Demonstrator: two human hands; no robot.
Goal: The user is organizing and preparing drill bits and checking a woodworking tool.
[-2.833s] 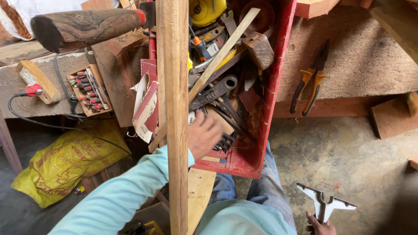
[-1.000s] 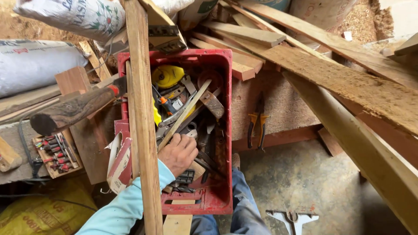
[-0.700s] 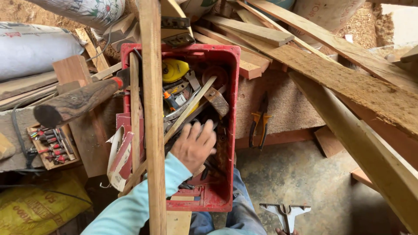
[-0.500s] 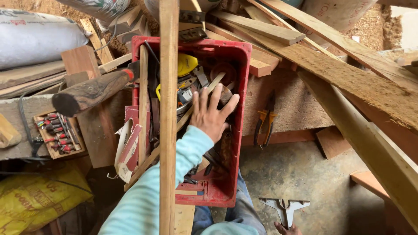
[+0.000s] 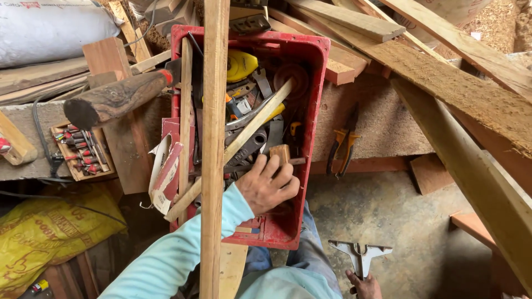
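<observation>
My left hand (image 5: 269, 188), in a light blue sleeve, reaches into a red plastic crate (image 5: 318, 83) full of tools. Its fingers are bent over a small wooden block (image 5: 280, 152) and a dark bar lying across the crate; a firm grip cannot be made out. A yellow tape measure (image 5: 241, 63) and a pale diagonal stick (image 5: 260, 119) lie further in. A long upright wooden slat (image 5: 213, 111) crosses in front of the crate and my forearm. Low at the bottom edge, my right hand (image 5: 363, 288) holds a grey forked metal tool (image 5: 360, 256) above the concrete floor.
Orange-handled pliers (image 5: 341, 144) lie on the bench right of the crate. A dark wooden handle (image 5: 116, 99) juts out at left above a box of red-handled bits (image 5: 80, 152). Rough planks (image 5: 460, 94) slant across the right. A yellow sack (image 5: 50, 232) lies lower left.
My left hand has kept shifting about inside the crate: half a second ago it lay spread further in, now it is drawn back towards me with fingers bent. The right hand stays low.
</observation>
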